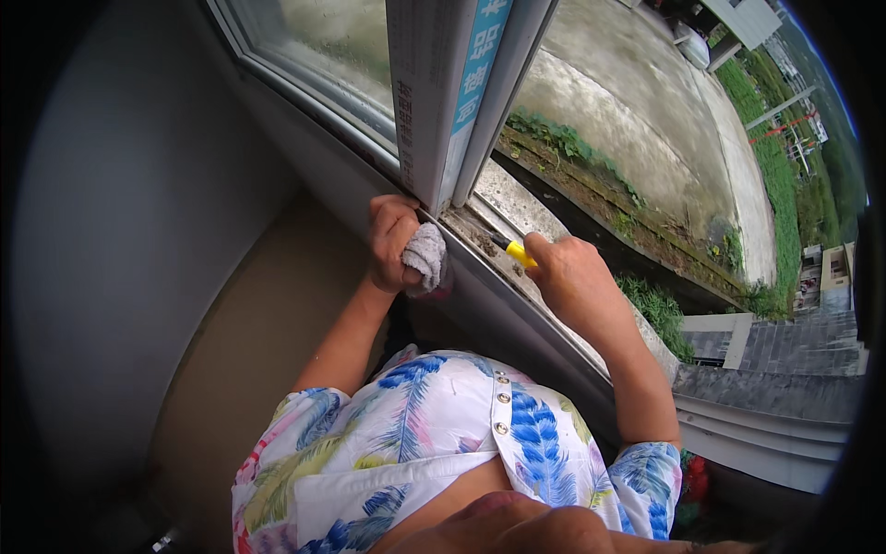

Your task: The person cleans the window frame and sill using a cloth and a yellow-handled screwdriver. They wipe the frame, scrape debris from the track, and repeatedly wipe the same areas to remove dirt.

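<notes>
A bunched grey cloth (pixel 425 255) is held in my left hand (pixel 394 242), which rests against the inner edge of the window sill beside the foot of the upright frame post. My right hand (pixel 574 277) grips a tool with a yellow and black handle (pixel 516 251). The tool points toward the corner where the post meets the window's bottom track (pixel 477 232); its thin tip is hard to make out. Brown dirt and crumbs lie in the track around the tool.
The upright aluminium window post (pixel 429 90) bears a blue printed strip. A glass pane (pixel 332 55) stands to its left. Outside the open window are a concrete ledge (pixel 529 197), plants, a paved yard and a tiled roof (pixel 796 346). A grey wall (pixel 138 208) lies left.
</notes>
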The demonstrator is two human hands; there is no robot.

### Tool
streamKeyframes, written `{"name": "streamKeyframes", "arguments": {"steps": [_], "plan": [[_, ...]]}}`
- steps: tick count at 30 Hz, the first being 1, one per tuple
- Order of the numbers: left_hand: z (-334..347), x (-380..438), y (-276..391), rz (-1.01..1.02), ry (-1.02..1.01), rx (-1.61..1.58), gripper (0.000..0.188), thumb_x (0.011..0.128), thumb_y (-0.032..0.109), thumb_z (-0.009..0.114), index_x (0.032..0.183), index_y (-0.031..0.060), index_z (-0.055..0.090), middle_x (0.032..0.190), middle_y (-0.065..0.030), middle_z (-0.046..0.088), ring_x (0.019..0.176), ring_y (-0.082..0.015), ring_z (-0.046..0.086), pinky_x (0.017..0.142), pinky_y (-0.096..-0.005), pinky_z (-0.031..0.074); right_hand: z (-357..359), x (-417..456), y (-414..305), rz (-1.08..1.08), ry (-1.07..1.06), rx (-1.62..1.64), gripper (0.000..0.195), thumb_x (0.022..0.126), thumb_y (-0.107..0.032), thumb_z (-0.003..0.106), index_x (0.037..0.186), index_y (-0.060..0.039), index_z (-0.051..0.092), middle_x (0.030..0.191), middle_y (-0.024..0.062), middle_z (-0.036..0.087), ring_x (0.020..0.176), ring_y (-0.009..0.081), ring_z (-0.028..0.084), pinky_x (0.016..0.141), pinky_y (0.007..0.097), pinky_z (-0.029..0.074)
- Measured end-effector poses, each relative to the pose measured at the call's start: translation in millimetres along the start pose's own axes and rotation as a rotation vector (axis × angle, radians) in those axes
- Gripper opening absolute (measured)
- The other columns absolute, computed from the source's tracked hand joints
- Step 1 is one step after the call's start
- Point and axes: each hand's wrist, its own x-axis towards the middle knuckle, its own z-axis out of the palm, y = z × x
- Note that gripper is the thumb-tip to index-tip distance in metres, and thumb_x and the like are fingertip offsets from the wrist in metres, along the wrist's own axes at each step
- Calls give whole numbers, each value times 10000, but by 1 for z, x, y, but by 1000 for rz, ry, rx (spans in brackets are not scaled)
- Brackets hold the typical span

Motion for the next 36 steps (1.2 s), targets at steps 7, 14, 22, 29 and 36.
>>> {"name": "streamKeyframes", "arguments": {"steps": [7,14,22,29,36], "plan": [[1,2,0,-10,10,3,881,886,831,346,723,-4,576,913,-166,558,954,-341,553,830,-424,466,32,44,-4,-51,8,-3,165,844,-53,682,951,-12,563,728,233,619,765,433,625,698,529,485],[-2,0,-2,-3,-1,10,880,881,833,356,723,-4,578,909,-165,559,957,-337,557,828,-422,468,1,20,4,-4,-141,-60,142,835,-60,697,943,-37,608,735,233,626,767,436,630,711,523,495],[2,-2,-6,14,12,2,869,883,824,359,730,-3,576,899,-161,570,953,-336,561,835,-423,465,15,14,3,0,-31,-55,213,862,-110,717,957,-22,548,713,220,615,732,424,627,678,524,490],[2,-2,-4,9,24,-17,849,892,805,375,730,-1,586,900,-161,572,957,-339,559,832,-424,467,45,53,-13,-62,-8,-95,200,766,15,648,925,2,528,683,218,621,712,411,647,661,495,519],[5,-1,-4,21,5,11,854,886,816,370,712,10,591,911,-160,559,949,-335,559,824,-417,470,32,56,-7,-266,-119,-223,105,790,6,608,890,37,614,674,199,642,678,384,670,676,456,546]]}}
